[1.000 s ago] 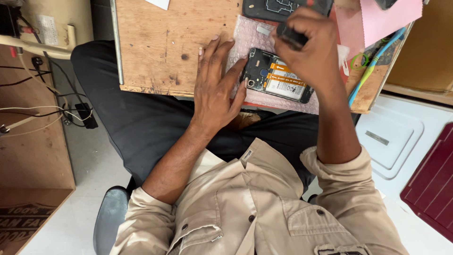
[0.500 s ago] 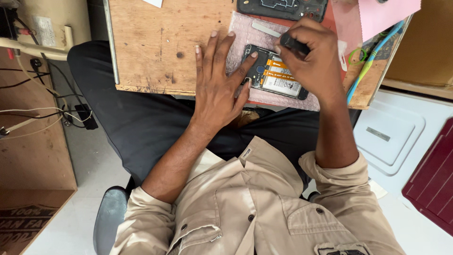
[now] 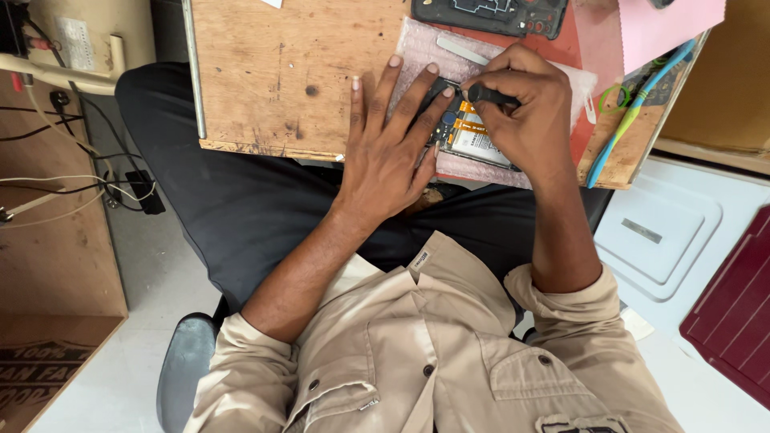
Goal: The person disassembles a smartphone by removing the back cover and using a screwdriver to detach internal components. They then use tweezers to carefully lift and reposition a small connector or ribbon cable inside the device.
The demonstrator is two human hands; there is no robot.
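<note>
An opened phone [image 3: 465, 135] with its battery and orange flex cables exposed lies on a sheet of bubble wrap [image 3: 420, 42] on a wooden board [image 3: 273, 72]. My left hand [image 3: 385, 152] lies flat with fingers spread, its fingertips pressing the phone's left edge. My right hand [image 3: 525, 120] is closed around a black-handled tool [image 3: 491, 96] whose tip points down onto the phone's upper part. The tool's tip is hidden by my fingers.
A black phone back cover [image 3: 489, 14] lies at the board's far edge, with a metal strip [image 3: 463, 50] beside it. Pink paper [image 3: 658, 28] and a blue cable [image 3: 638, 108] sit at right. A white lid [image 3: 666, 232] and maroon case [image 3: 734, 313] lie lower right; wires [image 3: 72, 184] hang left.
The view has shifted so the board sits lower in frame. My right hand has come down from the phone's far end onto its upper part with the tool. My left hand stays on the phone.
</note>
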